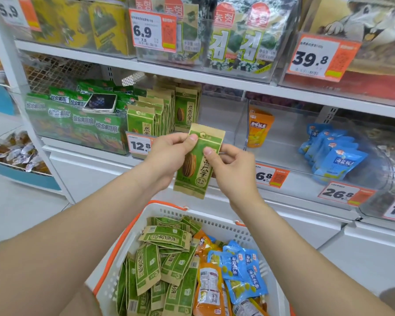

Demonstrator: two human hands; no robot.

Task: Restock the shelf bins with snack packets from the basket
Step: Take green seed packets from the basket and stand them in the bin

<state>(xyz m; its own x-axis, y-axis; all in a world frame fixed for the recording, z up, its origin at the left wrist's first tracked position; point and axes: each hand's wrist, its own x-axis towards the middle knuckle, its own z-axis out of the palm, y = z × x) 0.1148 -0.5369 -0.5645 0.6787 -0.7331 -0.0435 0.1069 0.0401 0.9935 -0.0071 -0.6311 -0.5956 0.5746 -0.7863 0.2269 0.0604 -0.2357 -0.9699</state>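
A green and tan sunflower seed packet [197,165] is held upright in front of the middle shelf. My left hand [169,153] pinches its upper left edge and my right hand [228,165] pinches its right edge. Behind it, a clear bin [214,115] holds several of the same packets [164,110] standing in rows on its left side. Below my arms sits the white basket [217,222] with orange handles, full of green seed packets [167,258], orange packets [209,288] and blue packets [244,270].
Green snack bags [75,117] fill the bin on the left, with a phone [100,102] lying on them. To the right, one bin holds an orange packet [259,127] and another several blue packets [333,153]. Price tags line the shelf edges. Seaweed packs [233,35] stand above.
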